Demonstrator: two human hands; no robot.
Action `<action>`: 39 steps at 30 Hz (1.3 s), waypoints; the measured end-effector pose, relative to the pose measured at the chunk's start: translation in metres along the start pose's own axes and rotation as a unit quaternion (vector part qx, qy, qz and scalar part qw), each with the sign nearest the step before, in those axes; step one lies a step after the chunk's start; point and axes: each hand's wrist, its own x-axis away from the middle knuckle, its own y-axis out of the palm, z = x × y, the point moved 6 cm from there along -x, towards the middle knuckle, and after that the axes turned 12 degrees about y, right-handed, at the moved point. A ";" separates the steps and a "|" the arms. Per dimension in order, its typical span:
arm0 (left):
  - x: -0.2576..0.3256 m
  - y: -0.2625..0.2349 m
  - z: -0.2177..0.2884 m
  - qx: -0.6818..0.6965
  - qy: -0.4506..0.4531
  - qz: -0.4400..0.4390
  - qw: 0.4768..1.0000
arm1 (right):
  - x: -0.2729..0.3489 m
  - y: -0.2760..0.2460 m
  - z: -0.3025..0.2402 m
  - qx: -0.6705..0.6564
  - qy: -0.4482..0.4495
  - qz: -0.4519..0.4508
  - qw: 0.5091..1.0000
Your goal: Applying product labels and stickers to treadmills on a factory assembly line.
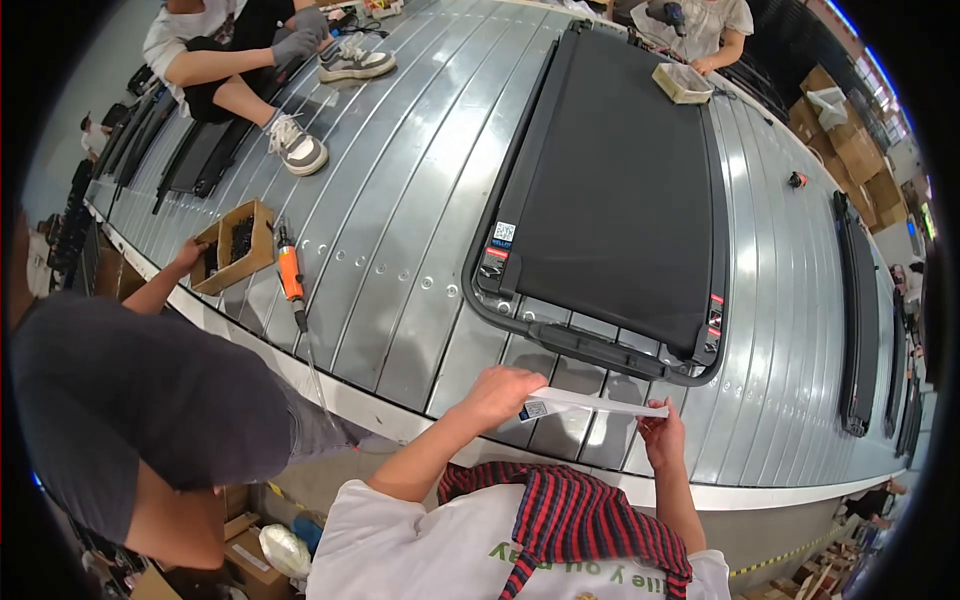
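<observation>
A flat white strip [590, 401] is stretched between my hands, just above the near edge of the metal table. My left hand [503, 394] is closed on its left end, where a small label with a square printed code [533, 410] shows below the fingers. The fingers of my right hand [661, 432] pinch the strip's other end. Just beyond my hands lies a large black panel [620, 190] in a rounded black frame, flat on the table. Labels are stuck at both of its near corners, and a black handle-like bar [600, 350] runs along its near side.
At my left, a co-worker [150, 400] reaches into a cardboard parts box [262, 235] beside an orange power screwdriver [290, 272]. Another person [240, 70] sits on the ribbed table [400, 230]. Across, someone holds a drill near a small box [683, 84]. Black panels [857, 320] lie right.
</observation>
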 end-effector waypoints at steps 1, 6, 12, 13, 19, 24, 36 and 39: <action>-0.002 0.000 -0.007 -0.007 0.001 -0.010 1.000 | 0.001 0.001 0.003 0.016 0.005 0.015 1.000; -0.014 -0.022 -0.030 -0.019 0.021 0.035 0.999 | -0.003 -0.015 -0.010 0.027 -0.080 0.102 0.991; -0.028 -0.090 -0.063 -0.111 0.047 0.121 0.985 | 0.024 0.110 -0.110 0.305 -0.389 0.102 0.863; -0.034 -0.092 -0.074 -0.165 0.034 0.085 0.982 | 0.020 0.146 -0.118 0.319 -0.398 0.063 0.858; -0.075 -0.091 -0.114 -0.234 0.032 0.029 0.971 | -0.037 0.328 -0.107 0.486 -0.415 -0.118 0.760; -0.074 -0.090 -0.121 -0.209 -0.016 0.027 0.977 | -0.082 0.379 -0.082 0.571 -0.416 -0.121 0.697; -0.073 -0.090 -0.122 -0.207 -0.017 0.069 0.976 | -0.095 0.392 -0.063 0.670 -0.416 -0.058 0.612; -0.074 -0.091 -0.121 -0.210 -0.008 0.083 0.974 | -0.100 0.392 -0.064 0.673 -0.403 -0.036 0.619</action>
